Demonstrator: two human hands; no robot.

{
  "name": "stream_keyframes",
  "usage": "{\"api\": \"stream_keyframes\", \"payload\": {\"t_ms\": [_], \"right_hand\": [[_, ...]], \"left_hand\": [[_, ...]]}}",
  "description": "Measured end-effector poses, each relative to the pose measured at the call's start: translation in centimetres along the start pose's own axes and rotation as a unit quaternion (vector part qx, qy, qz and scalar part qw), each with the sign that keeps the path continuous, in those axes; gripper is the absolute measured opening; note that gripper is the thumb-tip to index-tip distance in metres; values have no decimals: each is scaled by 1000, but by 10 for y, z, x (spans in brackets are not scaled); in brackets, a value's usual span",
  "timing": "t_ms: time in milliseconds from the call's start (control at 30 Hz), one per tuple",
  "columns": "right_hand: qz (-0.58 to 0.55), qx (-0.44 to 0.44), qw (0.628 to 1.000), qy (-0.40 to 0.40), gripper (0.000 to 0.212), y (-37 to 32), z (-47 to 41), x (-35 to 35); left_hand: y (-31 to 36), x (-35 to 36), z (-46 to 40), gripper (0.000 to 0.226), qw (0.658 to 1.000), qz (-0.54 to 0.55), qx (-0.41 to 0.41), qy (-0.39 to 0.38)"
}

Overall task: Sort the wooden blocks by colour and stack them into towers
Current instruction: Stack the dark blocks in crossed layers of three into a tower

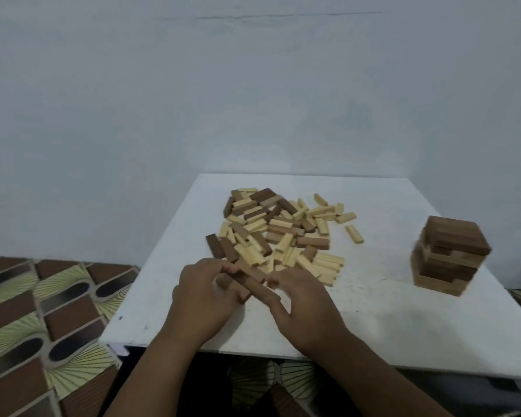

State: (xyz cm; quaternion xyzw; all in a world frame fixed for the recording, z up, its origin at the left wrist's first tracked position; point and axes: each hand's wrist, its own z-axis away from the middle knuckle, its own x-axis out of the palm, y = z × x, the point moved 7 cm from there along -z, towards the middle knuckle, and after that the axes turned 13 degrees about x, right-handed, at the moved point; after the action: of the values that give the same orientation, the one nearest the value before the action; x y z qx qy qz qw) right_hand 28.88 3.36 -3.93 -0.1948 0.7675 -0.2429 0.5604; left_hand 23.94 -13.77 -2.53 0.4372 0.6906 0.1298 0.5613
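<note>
A loose pile of wooden blocks (283, 233), pale yellow mixed with dark and mid brown, lies across the middle of the white table (388, 320). At the right stands a short tower of brown blocks (450, 255), several layers high, slightly blurred. At the near edge of the pile, my left hand (205, 299) grips a few dark brown blocks (247, 279) held together. My right hand (304, 305) meets them from the right, its fingertips pinching the same bundle. The blocks' lower ends are hidden behind my left fingers.
The table stands against a plain pale wall (253, 85). A patterned floor (36, 320) of brown, green and black shapes shows to the left and beneath the front table edge. A single pale block (354, 234) lies apart, right of the pile.
</note>
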Motion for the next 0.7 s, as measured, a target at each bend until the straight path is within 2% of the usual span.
{"api": "stream_keyframes", "payload": {"t_ms": [67,167,233,400,533,600,700], "right_hand": [[35,-5,999,-15,11,-6,-3,13],[47,5,999,-4,18,-7,-5,16],[54,4,999,-3,14,-7,-5,12],[68,76,991,-83,16,-1,-5,4],[23,66,997,-45,27,-6,-3,-10],[21,44,998,-44,26,-14,-3,-9],[48,32,995,-77,18,-21,-1,2]], "left_hand": [[-16,1,2,21,1000,-18,-16,-17],[-23,7,5,24,997,-50,-22,-57],[-25,9,4,26,997,-50,-15,-57],[-23,9,3,23,998,-29,-9,-53],[-18,14,5,16,997,-20,3,-80],[-18,10,3,16,998,-13,1,-59],[-21,-1,0,38,1000,0,-14,-8]]}}
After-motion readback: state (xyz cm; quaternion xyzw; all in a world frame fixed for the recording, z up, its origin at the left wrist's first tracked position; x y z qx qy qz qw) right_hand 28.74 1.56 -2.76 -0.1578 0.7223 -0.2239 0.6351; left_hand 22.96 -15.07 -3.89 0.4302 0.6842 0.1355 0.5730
